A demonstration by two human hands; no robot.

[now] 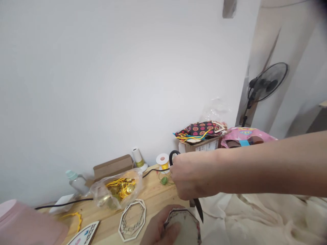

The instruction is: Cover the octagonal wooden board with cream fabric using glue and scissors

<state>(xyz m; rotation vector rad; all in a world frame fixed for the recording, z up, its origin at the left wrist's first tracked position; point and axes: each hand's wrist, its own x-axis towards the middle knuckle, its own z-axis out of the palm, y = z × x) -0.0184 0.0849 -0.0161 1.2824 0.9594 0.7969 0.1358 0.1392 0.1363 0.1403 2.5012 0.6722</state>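
Note:
My right hand point(184, 177) reaches in from the right, its fingers closed around a pair of scissors. One black handle loop point(174, 156) sticks out above the fist, and a dark blade point(198, 210) points down below it. At the bottom edge my left hand point(160, 228) grips a pale octagonal piece point(186, 224) with a dark, rough rim, thumb on its face. The blade tip lies close to this piece's upper right edge; whether they touch I cannot tell. To the left, an octagonal wooden lattice frame point(122, 221) rests on the table.
Behind are a plastic bag of gold bells and yellow cords point(120, 189), a white thread spool point(162, 160), a green thread ball point(164, 180), a bottle point(76, 182) and a box with patterned fabric point(201, 131). Cream cloth point(268, 217) spreads right; a fan point(268, 83) stands beyond.

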